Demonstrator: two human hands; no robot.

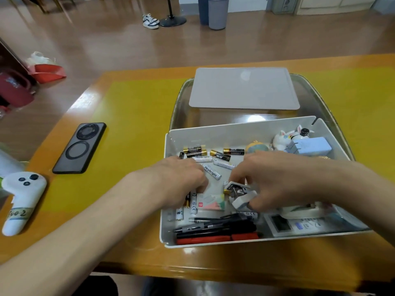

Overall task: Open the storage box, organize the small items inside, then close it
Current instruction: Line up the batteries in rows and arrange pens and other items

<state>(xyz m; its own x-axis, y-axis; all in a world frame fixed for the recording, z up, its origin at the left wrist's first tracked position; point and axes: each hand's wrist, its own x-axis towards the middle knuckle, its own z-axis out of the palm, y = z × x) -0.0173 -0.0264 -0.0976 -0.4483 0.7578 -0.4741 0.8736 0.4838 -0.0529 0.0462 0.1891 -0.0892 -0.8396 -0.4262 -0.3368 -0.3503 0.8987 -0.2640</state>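
Storage box (239, 133) sits open on the tabletop (128, 116), right of centre, resting in a clear tray (181, 99); its grey lid (243, 88) lies flat behind it, well apart from both hands. Both hands are inside the box. Right hand (277, 178) has its grip closed around a small white plug adapter (241, 195), fingers curled over it near the middle of the box floor. Left hand (183, 178) is curled down over the loose batteries at the box's left; looks like its grip is pinching one or more white cells, but fingertips are hidden, so cannot tell for sure. Loose batteries (213, 154) scattered at the back: light, hard, round, likely to roll and slip, best pinched across the barrel or raked together with flat fingers. Pens (218, 228) lined up along the front wall, stiff and light, take them mid-shaft as a bundle. Small white figurines (284, 139) in the far right corner look ceramic, probably fragile, lift by the body, not the ears. Blue charger (310, 146) just beside them, rigid and blocky, easy hold on its flat sides. Calculator-like device (299, 226) in the front right. Lid is thin, rigid, light; grab its long edges to close. Off to the left, phone (80, 147) and white controller (23, 199), not part of the job.
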